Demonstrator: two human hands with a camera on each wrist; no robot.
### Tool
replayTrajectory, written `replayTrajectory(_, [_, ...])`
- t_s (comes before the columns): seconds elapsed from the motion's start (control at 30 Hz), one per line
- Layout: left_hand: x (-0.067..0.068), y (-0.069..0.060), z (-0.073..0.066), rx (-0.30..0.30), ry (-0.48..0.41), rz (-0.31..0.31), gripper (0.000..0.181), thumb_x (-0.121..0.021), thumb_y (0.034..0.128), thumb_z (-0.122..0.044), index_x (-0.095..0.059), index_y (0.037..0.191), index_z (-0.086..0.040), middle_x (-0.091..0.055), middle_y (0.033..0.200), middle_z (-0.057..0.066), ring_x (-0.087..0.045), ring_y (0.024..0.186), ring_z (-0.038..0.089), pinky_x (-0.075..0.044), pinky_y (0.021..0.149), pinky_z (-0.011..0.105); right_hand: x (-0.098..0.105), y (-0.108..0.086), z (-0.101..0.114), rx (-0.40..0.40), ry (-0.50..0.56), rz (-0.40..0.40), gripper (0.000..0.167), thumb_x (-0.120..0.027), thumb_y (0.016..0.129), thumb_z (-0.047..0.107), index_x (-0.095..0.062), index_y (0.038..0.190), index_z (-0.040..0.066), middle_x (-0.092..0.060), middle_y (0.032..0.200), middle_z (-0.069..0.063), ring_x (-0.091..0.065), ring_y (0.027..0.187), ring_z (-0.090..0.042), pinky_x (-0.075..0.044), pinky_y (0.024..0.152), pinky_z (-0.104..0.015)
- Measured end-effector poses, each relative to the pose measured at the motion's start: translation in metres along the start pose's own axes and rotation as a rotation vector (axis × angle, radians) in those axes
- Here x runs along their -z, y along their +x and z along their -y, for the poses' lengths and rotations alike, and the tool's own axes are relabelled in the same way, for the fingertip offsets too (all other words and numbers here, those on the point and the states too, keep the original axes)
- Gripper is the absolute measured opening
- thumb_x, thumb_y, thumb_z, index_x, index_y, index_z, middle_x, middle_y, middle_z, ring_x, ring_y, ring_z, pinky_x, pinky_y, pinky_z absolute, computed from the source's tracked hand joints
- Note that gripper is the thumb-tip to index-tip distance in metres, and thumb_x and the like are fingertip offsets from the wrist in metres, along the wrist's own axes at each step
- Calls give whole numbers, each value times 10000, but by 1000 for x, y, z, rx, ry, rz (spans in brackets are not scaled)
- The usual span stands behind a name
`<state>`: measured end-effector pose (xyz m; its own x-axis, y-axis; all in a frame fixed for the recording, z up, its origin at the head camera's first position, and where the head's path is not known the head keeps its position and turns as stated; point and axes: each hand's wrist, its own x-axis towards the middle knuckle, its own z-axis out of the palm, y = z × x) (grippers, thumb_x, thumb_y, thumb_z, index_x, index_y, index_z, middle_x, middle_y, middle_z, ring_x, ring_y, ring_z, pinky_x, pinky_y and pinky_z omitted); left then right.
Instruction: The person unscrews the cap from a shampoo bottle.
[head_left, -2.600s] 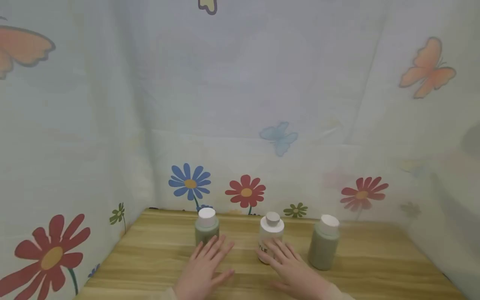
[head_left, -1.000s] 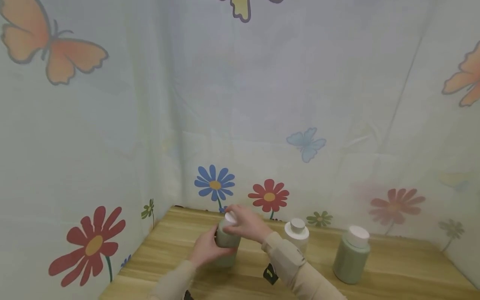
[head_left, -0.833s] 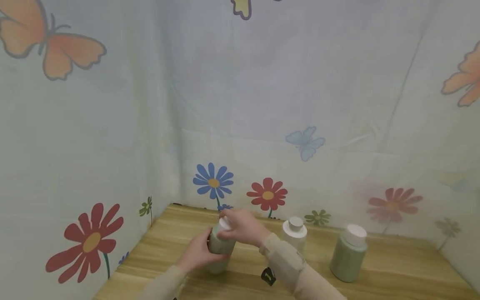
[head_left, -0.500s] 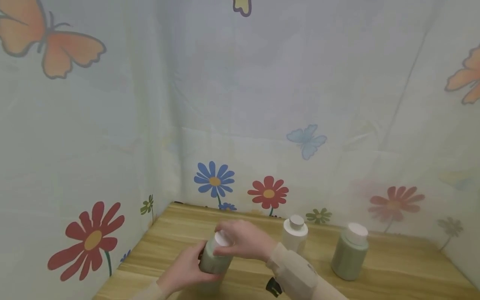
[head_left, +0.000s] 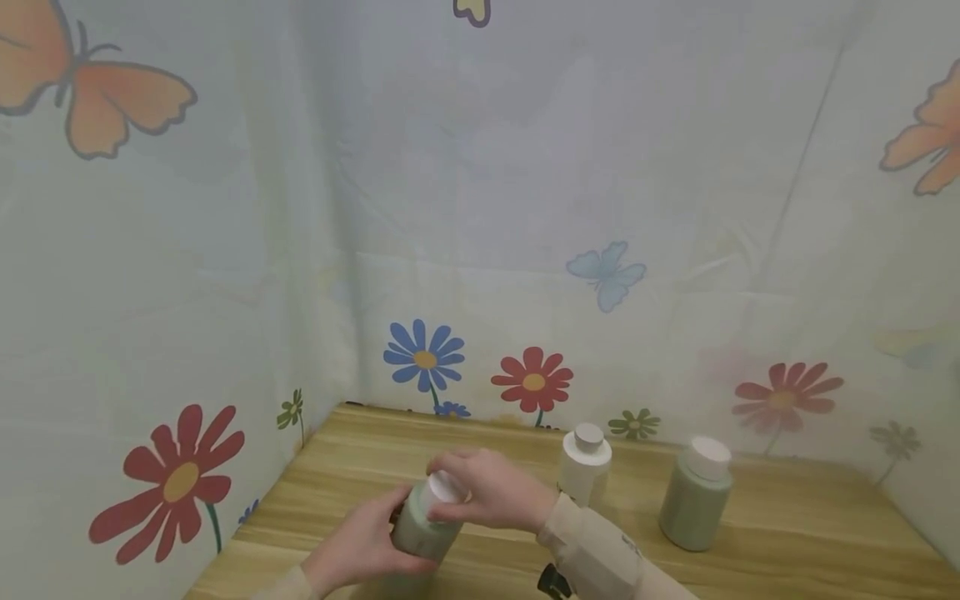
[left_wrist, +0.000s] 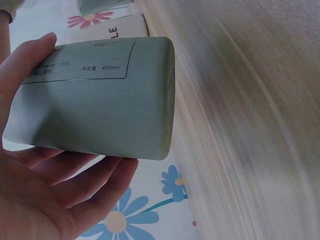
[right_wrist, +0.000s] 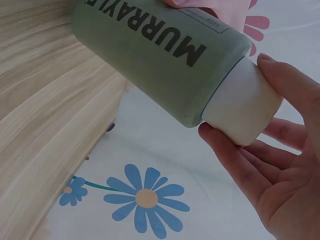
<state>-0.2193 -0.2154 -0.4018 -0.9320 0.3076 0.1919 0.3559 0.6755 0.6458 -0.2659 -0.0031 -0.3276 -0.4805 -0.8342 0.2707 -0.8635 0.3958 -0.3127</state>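
In the head view my left hand (head_left: pixel 363 542) grips the body of a pale green shampoo bottle (head_left: pixel 429 537), fingers on one side and thumb on the other. The bottle is tilted, its white cap (head_left: pixel 442 493) toward my right. My right hand (head_left: pixel 495 492) pinches that cap between thumb and fingers. The left wrist view shows the bottle's back label (left_wrist: pixel 107 65) with "400ml" and its flat base, near the table; whether they touch I cannot tell. Dark "MURRAYLE" lettering (right_wrist: pixel 170 42) shows in the right wrist view. The cap sits on the bottle.
To the right of my hands a white bottle (head_left: pixel 587 467) with a narrower cap stands on the wood-grain table (head_left: pixel 780 517). Farther right stands another green bottle (head_left: pixel 696 496) with a white cap. A flower-printed curtain (head_left: pixel 480 208) encloses the table's back and sides.
Both hands, earlier flat and apart near the bottles, moved onto the left green bottle, one on its body, one on its cap. They then brought it closer and tilted it.
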Motion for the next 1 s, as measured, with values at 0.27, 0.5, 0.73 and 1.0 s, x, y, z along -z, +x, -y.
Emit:
replayTrajectory(0.27, [1, 2, 5, 2, -4, 28, 718, -835, 680, -472, -544, 1245, -137, -662, 1127, 17, -631, 942, 98, -508, 720, 245, -2, 0, -1, 22, -5, 32, 341, -706, 883, 296, -611, 1184, 168, -682, 1147, -5, -602, 909, -53, -492, 764, -133])
replayTrajectory(0.5, [5, -1, 9, -55, -46, 60, 725, -846, 689, -427, -526, 1287, -168, -647, 1156, 15, -622, 967, 57, -507, 737, 228, 0, -2, -2, 197, -54, 73, 356, -721, 874, 220, -593, 1201, 161, -627, 1173, 11, -597, 1021, -74, -473, 886, -125])
replayTrajectory(0.73, [7, -2, 8, -62, -45, 83, 725, -847, 692, -417, -526, 1285, -150, -648, 1154, 16, -621, 960, 39, -505, 740, 222, 1, -2, -3, 179, 0, 130, 408, -707, 886, 235, -555, 1258, 169, -600, 1233, 7, -566, 1080, -82, -468, 921, -155])
replayTrajectory(1.0, [9, -2, 7, -50, -32, 83, 666, -843, 694, -424, -546, 1230, -163, -654, 1138, 6, -625, 965, 47, -514, 756, 231, 4, -4, -3, -30, 23, 37, 430, -670, 872, 473, -586, 1197, 204, -686, 922, 53, -552, 717, 4, -467, 646, -132])
